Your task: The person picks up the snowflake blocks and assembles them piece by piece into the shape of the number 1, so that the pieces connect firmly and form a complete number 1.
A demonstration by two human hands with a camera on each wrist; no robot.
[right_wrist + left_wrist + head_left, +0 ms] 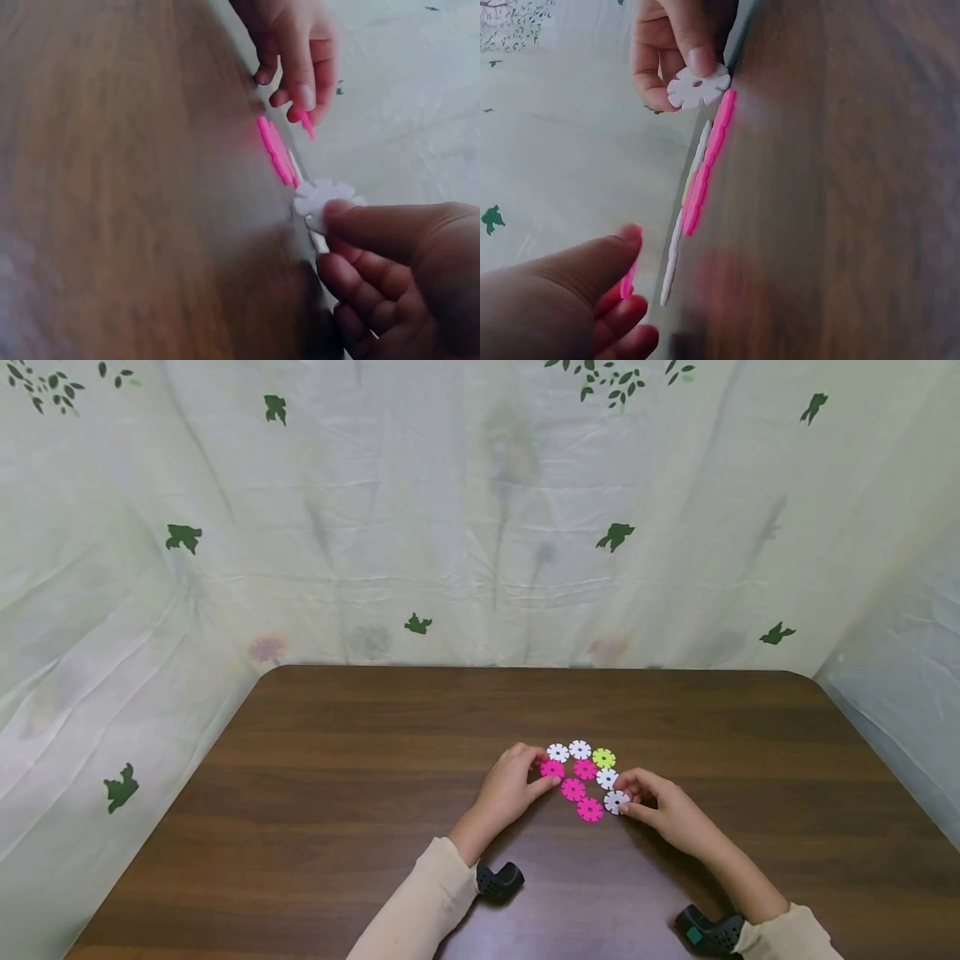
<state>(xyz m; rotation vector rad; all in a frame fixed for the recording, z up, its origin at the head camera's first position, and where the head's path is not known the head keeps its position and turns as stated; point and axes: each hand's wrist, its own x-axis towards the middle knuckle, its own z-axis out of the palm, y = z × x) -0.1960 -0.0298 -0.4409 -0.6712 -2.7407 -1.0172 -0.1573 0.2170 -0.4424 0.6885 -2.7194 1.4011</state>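
Observation:
My left hand (512,782) pinches a pink notched disc (628,281) between thumb and fingers. Across from it, my right hand (667,810) pinches a white notched disc (319,196) by its edge; the slots around its rim and the small centre hole show in the left wrist view. Between the hands, flat on the table, lie several more discs: pink ones (573,790), white ones (580,749) and a yellow-green one (603,758). Both held discs appear raised off the tabletop in the wrist views. From the side, the lying discs look like thin strips.
A brown wood-grain table (337,793) spreads under both arms. Behind it hangs a pale curtain (450,527) with green bird and leaf prints. Black devices sit at the left wrist (500,882) and the right wrist (708,932), below the cream sleeves.

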